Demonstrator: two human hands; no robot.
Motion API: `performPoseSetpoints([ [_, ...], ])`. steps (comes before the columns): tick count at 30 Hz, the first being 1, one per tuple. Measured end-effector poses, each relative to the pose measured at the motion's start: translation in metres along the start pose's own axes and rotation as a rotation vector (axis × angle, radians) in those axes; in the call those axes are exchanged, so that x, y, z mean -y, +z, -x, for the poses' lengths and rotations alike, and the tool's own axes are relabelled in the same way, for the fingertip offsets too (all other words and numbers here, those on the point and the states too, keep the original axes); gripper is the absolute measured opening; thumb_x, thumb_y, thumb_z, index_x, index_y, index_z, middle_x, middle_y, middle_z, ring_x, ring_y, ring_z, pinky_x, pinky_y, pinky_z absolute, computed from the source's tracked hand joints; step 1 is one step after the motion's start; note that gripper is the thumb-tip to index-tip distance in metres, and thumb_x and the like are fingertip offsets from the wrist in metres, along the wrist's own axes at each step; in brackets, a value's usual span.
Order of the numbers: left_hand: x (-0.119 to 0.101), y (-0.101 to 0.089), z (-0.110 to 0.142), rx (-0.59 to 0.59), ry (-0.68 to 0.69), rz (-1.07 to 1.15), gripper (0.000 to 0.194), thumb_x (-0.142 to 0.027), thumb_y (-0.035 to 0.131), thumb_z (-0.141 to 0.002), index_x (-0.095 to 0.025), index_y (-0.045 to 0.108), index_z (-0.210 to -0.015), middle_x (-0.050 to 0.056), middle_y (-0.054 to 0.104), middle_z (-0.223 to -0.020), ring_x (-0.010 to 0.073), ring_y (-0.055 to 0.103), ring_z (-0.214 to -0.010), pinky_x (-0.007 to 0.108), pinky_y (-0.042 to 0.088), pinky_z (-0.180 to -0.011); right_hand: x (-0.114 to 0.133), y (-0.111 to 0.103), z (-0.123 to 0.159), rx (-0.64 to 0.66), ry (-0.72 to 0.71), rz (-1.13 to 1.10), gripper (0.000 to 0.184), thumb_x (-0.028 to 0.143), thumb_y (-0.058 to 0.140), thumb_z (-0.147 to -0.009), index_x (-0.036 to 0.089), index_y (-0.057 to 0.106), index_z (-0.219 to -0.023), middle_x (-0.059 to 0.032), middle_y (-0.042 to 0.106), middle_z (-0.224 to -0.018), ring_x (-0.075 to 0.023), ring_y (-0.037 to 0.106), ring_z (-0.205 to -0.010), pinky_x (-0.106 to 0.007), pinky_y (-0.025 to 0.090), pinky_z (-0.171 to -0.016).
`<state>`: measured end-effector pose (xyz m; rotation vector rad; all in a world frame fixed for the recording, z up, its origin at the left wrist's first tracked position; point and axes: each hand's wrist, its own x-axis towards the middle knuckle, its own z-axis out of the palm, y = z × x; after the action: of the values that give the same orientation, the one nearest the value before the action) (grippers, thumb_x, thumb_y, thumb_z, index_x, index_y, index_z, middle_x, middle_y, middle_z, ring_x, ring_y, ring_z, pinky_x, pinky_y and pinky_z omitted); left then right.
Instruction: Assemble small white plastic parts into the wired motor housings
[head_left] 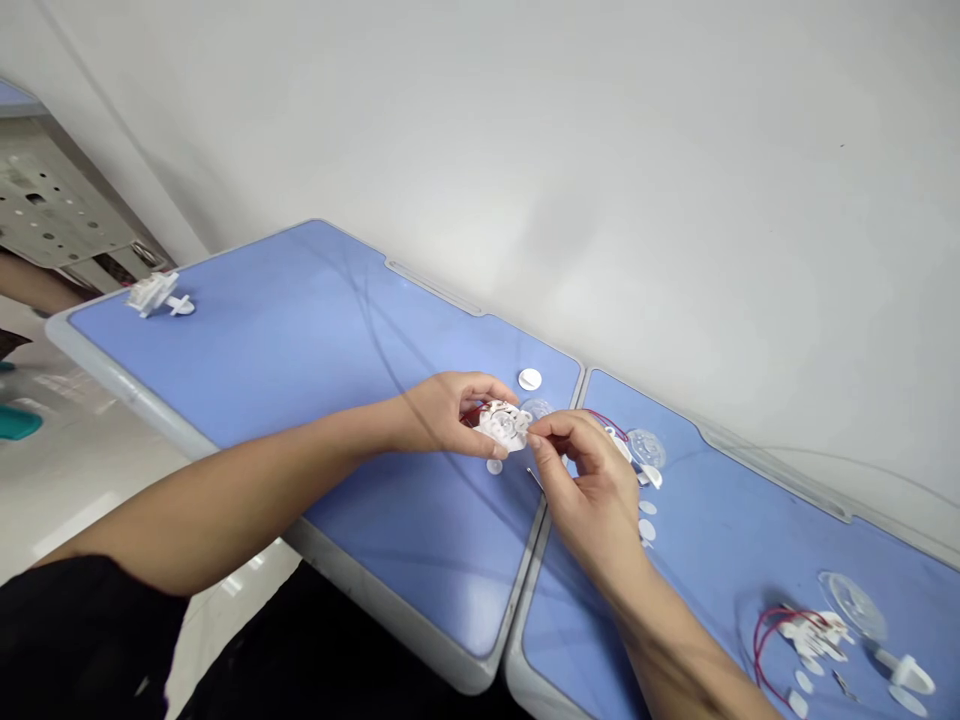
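My left hand (442, 410) grips a small white plastic mechanism (504, 424) with gear-like parts and red wires, held just above the blue table (315, 340). My right hand (589, 480) meets it from the right, thumb and forefinger pinched at the mechanism's right edge; what they pinch is too small to name. A thin metal pin (534, 479) lies under the right hand. Loose white discs (646, 520) and a clear round cover (645, 446) lie right beside the hands.
A white round cap (529, 379) sits behind the mechanism. Another white assembly (154, 294) lies at the far left corner. A red-wired unit (799, 630) with a clear cover and small parts sits on the right table (720, 530). A white wall runs behind.
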<state>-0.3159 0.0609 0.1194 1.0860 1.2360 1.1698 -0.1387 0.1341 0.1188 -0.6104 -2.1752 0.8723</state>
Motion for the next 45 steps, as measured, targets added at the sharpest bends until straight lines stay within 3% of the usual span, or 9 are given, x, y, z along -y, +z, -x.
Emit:
performPoseSetpoints([
  [9,0.001,0.001,-0.001,0.008,0.010,0.010,0.050,-0.012,0.078,-0.057,-0.014,0.059,-0.104,0.001,0.065,-0.085,0.0123,0.061,-0.078,0.026,0.045,-0.071,-0.002,0.001,0.001,-0.007,0.101,-0.100,0.008,0.021,0.057,-0.087,0.022,0.061,-0.079,-0.0008,0.060,-0.080,-0.0148,0.056,-0.074,-0.028,0.045,-0.066],
  [18,0.001,0.000,0.000,-0.004,0.020,-0.048,0.050,-0.014,0.078,-0.058,-0.014,0.060,-0.105,0.000,0.063,-0.081,0.0109,0.058,-0.074,0.024,0.043,-0.067,0.001,0.002,0.001,-0.016,0.004,-0.014,0.010,0.019,0.055,-0.087,0.022,0.061,-0.079,-0.0017,0.061,-0.079,-0.0157,0.056,-0.072,-0.029,0.045,-0.064],
  [30,0.002,0.001,0.000,-0.012,-0.010,-0.020,0.053,-0.017,0.078,-0.057,-0.014,0.059,-0.106,0.002,0.065,-0.086,0.0136,0.061,-0.079,0.028,0.046,-0.073,0.000,0.000,0.001,-0.007,-0.049,0.028,0.013,0.015,0.052,-0.087,0.022,0.058,-0.079,-0.0014,0.060,-0.078,-0.0151,0.055,-0.071,-0.028,0.044,-0.063],
  [38,0.001,0.002,-0.001,-0.021,-0.013,-0.021,0.055,-0.018,0.078,-0.057,-0.012,0.057,-0.107,0.001,0.063,-0.084,0.0123,0.058,-0.077,0.027,0.045,-0.071,-0.006,0.002,0.002,-0.038,-0.230,0.152,0.014,0.010,0.051,-0.087,0.022,0.057,-0.084,-0.0020,0.063,-0.083,-0.0168,0.059,-0.079,-0.031,0.045,-0.072],
  [45,0.001,0.001,0.000,-0.004,0.025,-0.090,0.053,-0.016,0.078,-0.058,-0.013,0.059,-0.107,0.004,0.066,-0.091,0.0136,0.061,-0.079,0.027,0.045,-0.072,-0.010,0.001,0.002,-0.131,0.130,-0.184,0.006,0.023,0.056,-0.088,0.022,0.059,-0.084,-0.0004,0.062,-0.081,-0.0141,0.058,-0.069,-0.029,0.047,-0.064],
])
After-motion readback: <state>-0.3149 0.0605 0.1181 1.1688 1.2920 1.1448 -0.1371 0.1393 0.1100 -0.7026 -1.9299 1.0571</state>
